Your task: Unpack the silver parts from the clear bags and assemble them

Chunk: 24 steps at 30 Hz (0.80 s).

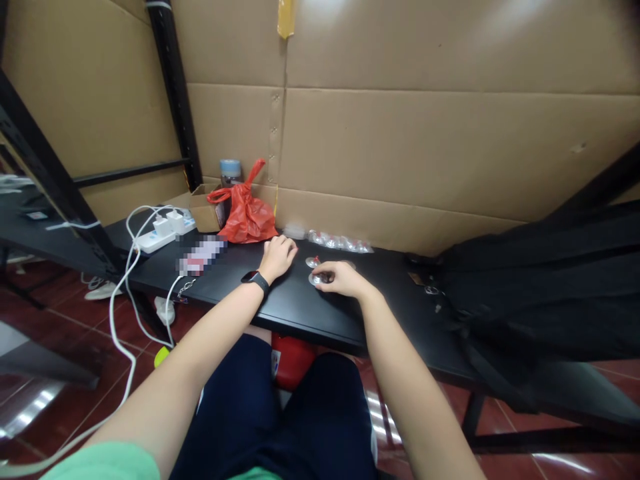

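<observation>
My right hand (338, 277) pinches a small clear round piece, like a suction cup (316, 279), at the black tabletop (300, 310). Just behind it lies a second clear round piece (313, 262) with a bit of red on it. My left hand (280, 256), with a dark watch on the wrist, rests on the tabletop to the left, fingers slightly curled and apart, with nothing visible in it. A row of several similar clear pieces (340, 242) lies along the back edge by the cardboard.
A red plastic bag (249, 215), a small cardboard box (204, 210) and a blue-lidded container (231, 169) stand at the back left. Nearer are a white power strip (163, 235) with cables and a blurred phone-like object (203, 256). A black bag (545, 280) fills the right side.
</observation>
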Motion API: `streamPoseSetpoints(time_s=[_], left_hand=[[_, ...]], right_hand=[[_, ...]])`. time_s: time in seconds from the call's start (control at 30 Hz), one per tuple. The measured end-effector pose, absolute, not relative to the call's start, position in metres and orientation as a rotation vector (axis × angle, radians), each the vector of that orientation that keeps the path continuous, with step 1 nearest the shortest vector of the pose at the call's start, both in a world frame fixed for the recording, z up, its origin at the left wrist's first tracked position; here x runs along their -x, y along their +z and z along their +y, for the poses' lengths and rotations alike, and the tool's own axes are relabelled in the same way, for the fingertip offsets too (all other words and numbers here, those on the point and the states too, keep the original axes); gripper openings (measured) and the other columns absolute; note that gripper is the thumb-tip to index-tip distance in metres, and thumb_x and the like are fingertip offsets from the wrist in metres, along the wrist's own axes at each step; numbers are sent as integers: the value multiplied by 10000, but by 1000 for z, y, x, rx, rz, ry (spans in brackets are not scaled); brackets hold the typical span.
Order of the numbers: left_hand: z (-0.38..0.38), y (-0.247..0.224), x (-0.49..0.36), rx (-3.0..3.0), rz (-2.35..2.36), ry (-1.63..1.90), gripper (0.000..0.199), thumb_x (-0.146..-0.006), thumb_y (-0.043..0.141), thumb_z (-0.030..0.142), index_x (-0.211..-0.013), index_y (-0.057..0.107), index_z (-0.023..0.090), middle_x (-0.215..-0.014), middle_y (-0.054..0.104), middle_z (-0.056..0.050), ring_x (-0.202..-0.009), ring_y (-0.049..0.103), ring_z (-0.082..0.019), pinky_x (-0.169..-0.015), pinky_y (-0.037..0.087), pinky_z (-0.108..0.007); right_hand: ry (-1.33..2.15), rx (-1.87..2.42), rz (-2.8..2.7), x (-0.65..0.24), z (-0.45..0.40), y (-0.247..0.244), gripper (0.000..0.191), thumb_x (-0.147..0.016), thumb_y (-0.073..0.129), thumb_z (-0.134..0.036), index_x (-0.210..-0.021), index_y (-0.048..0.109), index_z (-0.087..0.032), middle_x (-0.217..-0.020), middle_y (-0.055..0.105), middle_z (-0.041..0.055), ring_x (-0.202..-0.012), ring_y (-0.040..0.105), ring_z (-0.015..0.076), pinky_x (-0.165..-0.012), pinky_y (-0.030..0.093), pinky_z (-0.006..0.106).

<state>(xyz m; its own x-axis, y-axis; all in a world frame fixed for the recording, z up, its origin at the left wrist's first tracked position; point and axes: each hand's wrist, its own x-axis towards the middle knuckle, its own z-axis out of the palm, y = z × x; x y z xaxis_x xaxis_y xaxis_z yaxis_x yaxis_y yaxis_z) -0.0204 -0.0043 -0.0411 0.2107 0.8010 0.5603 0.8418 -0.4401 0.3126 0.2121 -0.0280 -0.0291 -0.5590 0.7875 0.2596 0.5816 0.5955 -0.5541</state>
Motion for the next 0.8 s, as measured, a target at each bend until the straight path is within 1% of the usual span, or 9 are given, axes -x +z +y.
streamPoseSetpoints(time_s=[0.07,0.13,0.27,0.47,0.63,0.8], left_hand=[[-1,-42,20,2397,-1645,-1023,199,-1010,475,333,-977,631,213,-1092,636,-75,-1040,519,-240,-869,340,-384],[1,-42,21,2392,-1662,-1017,203,-1013,471,335,-977,629,213,-1096,638,-74,-1039,519,-239,-867,338,-384],[3,-44,22,2377,-1701,-1028,198,-1010,474,329,-970,628,211,-1097,633,-79,-1040,516,-240,-874,337,-384],[2,-40,25,2364,-1731,-1013,199,-1012,464,327,-990,626,214,-1089,631,-86,-1056,513,-242,-885,342,-379],[6,-41,27,2383,-1696,-1045,200,-1006,460,334,-980,623,221,-1061,635,-75,-1049,524,-245,-892,350,-384],[9,-45,27,2390,-1632,-1081,204,-998,469,336,-949,632,224,-1032,643,-70,-1028,539,-249,-883,355,-388]], right_hand=[[589,1064,-2339,-212,-27,-31,309,-662,760,-202,-970,794,-211,-1029,766,62,-902,699,232,-762,527,300],[575,1065,-2349,-212,-27,-31,312,-667,759,-198,-977,792,-211,-1033,766,63,-921,700,236,-790,525,307],[521,1102,-2367,-211,-26,-30,284,-685,755,-205,-966,790,-219,-984,770,45,-856,693,215,-810,510,309],[547,1121,-2362,-203,-19,-30,296,-676,759,-228,-970,788,-210,-860,761,21,-790,678,185,-754,490,272],[473,1181,-2251,-205,-19,-33,340,-647,801,-267,-982,784,-209,-879,766,26,-793,681,177,-755,495,258],[449,1165,-2233,-208,-22,-33,333,-669,795,-287,-991,776,-201,-870,766,30,-789,685,176,-735,498,250]])
